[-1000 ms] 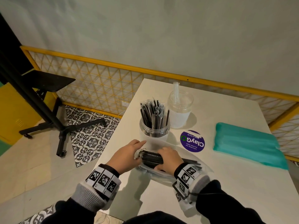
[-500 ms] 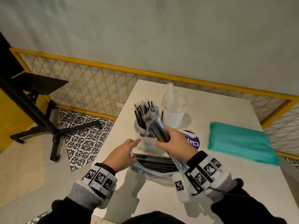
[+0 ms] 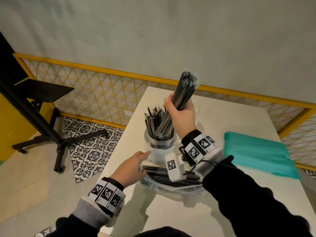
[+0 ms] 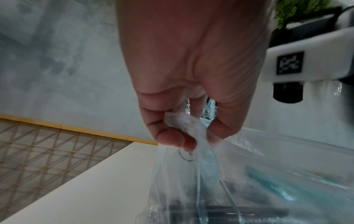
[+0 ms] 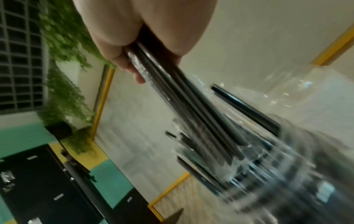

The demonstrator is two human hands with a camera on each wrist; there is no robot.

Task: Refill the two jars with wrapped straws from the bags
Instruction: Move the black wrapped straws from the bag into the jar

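Note:
A clear jar point(image 3: 159, 142) packed with black wrapped straws stands at the table's left middle. My right hand point(image 3: 177, 108) grips a bundle of black wrapped straws point(image 3: 185, 89) upright above it, and the bundle's lower ends reach in among the jar's straws. The right wrist view shows the same bundle point(image 5: 182, 94) held in the right hand point(image 5: 145, 65) over the blurred jar point(image 5: 287, 166). My left hand point(image 3: 142, 161) pinches the mouth of a clear plastic bag point(image 3: 171, 183) that lies on the table with more black straws inside. That pinch by the left hand point(image 4: 199, 136) on the bag point(image 4: 210, 181) is plain in the left wrist view. The second jar is hidden behind my right hand.
A teal bag point(image 3: 256, 156) lies at the right of the white table point(image 3: 222, 211). The table's left edge point(image 3: 119, 151) drops to a tiled floor. A yellow lattice railing point(image 3: 102, 86) runs behind, and a black wheeled stand point(image 3: 42, 117) is at the left.
My right hand has pulled a bundle of straws out of the bag and swung it upright over the jar. The left hand has stayed at the bag's mouth.

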